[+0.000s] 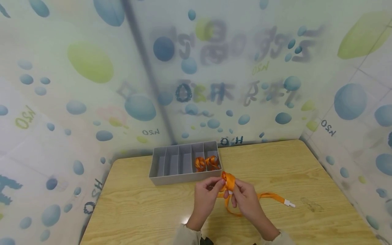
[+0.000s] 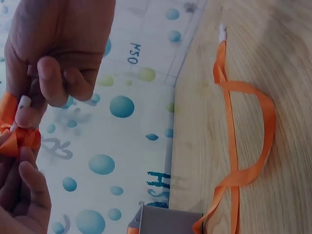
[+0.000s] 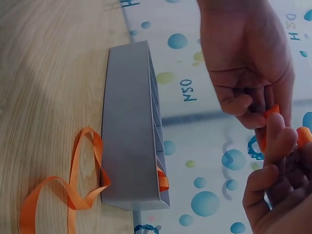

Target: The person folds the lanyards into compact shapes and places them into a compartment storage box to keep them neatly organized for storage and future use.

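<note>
Both hands meet above the table in front of the tray, pinching a rolled orange lanyard (image 1: 228, 181) between them. My left hand (image 1: 206, 197) has thumb and fingers curled on the roll's left side. On the other side my right hand (image 1: 247, 199) grips it with bent fingers. A small white end piece (image 2: 23, 103) shows by the right hand's fingers in the left wrist view. On the wood below lies a loose orange lanyard (image 1: 271, 195), looped under the hands, its white clip (image 1: 289, 203) pointing right. Fingers hide part of the roll.
A grey divided tray (image 1: 183, 177) stands at the back of the wooden table (image 1: 128, 204), close to the wall. Coiled orange lanyards (image 1: 200, 164) sit in its two rightmost compartments. Patterned walls (image 1: 245, 85) enclose the table at the back and sides.
</note>
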Demonstrator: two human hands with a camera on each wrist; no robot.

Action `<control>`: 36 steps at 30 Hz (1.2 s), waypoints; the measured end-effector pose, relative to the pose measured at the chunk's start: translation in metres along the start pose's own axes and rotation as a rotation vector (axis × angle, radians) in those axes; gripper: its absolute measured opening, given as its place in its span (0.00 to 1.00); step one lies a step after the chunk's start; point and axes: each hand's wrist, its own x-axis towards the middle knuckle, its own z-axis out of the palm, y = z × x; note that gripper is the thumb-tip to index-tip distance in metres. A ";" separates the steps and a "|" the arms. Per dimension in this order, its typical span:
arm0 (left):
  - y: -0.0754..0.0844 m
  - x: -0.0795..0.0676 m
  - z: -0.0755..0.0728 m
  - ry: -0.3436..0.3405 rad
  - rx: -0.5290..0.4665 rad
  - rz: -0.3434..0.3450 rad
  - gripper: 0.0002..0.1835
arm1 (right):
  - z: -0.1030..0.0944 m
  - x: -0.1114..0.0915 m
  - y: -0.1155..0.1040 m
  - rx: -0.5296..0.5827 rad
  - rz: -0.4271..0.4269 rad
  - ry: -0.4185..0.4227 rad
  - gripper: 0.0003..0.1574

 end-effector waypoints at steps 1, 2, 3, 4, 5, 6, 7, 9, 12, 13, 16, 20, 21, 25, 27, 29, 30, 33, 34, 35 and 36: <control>0.001 0.000 0.001 0.013 -0.011 -0.008 0.04 | 0.001 0.000 -0.001 -0.008 0.005 -0.002 0.19; 0.002 -0.001 0.002 0.022 -0.019 -0.017 0.05 | 0.001 0.000 -0.001 -0.014 0.013 -0.002 0.19; 0.002 -0.001 0.003 0.028 -0.025 -0.032 0.05 | 0.002 0.000 -0.002 -0.021 0.017 -0.001 0.18; 0.002 -0.002 0.003 0.031 -0.030 -0.047 0.06 | 0.002 0.000 -0.002 -0.027 0.020 -0.001 0.18; 0.002 -0.002 0.004 0.033 -0.032 -0.061 0.06 | 0.002 0.000 -0.002 -0.036 0.020 0.001 0.18; 0.002 -0.003 0.005 0.032 -0.032 -0.070 0.07 | 0.003 0.000 -0.002 -0.045 0.019 0.002 0.18; 0.002 -0.004 0.006 0.028 -0.024 -0.074 0.07 | 0.003 0.000 -0.002 -0.053 0.017 0.005 0.17; 0.002 -0.006 0.006 0.015 -0.006 -0.077 0.09 | 0.004 0.000 -0.001 -0.065 0.019 0.020 0.16; 0.004 -0.007 0.007 -0.006 0.020 -0.054 0.13 | 0.006 0.000 -0.001 -0.081 -0.002 0.056 0.15; 0.004 -0.007 0.006 -0.013 0.023 -0.052 0.13 | 0.007 0.000 -0.001 -0.095 -0.018 0.070 0.14; 0.005 -0.007 0.005 -0.040 0.005 -0.081 0.11 | 0.008 0.000 0.000 -0.143 -0.084 0.102 0.14; 0.007 -0.006 0.002 -0.085 -0.037 -0.145 0.13 | 0.006 -0.001 -0.001 -0.168 -0.104 0.096 0.14; 0.007 -0.005 0.001 -0.089 -0.045 -0.154 0.13 | 0.005 0.000 -0.001 -0.161 -0.091 0.084 0.14; 0.006 -0.004 -0.001 -0.097 -0.065 -0.152 0.12 | 0.001 0.001 -0.005 -0.090 -0.019 0.009 0.15; 0.006 -0.004 -0.002 -0.096 -0.075 -0.143 0.12 | -0.001 0.001 -0.007 -0.053 -0.015 -0.031 0.16; 0.006 -0.004 -0.003 -0.098 -0.078 -0.133 0.12 | -0.003 0.001 -0.008 -0.021 -0.039 -0.074 0.17; 0.005 -0.004 -0.003 -0.097 -0.078 -0.130 0.11 | -0.004 0.001 -0.007 -0.008 -0.056 -0.094 0.17; 0.004 -0.004 -0.005 -0.087 -0.070 -0.131 0.11 | -0.006 0.001 -0.005 0.026 -0.097 -0.155 0.18; 0.004 -0.004 -0.005 -0.083 -0.068 -0.132 0.10 | -0.007 0.002 -0.004 0.027 -0.107 -0.167 0.18; 0.003 -0.004 -0.006 -0.076 -0.065 -0.133 0.10 | -0.007 0.002 -0.003 0.026 -0.115 -0.173 0.18; 0.003 -0.004 -0.006 -0.071 -0.065 -0.132 0.10 | -0.007 0.002 -0.003 0.025 -0.122 -0.174 0.19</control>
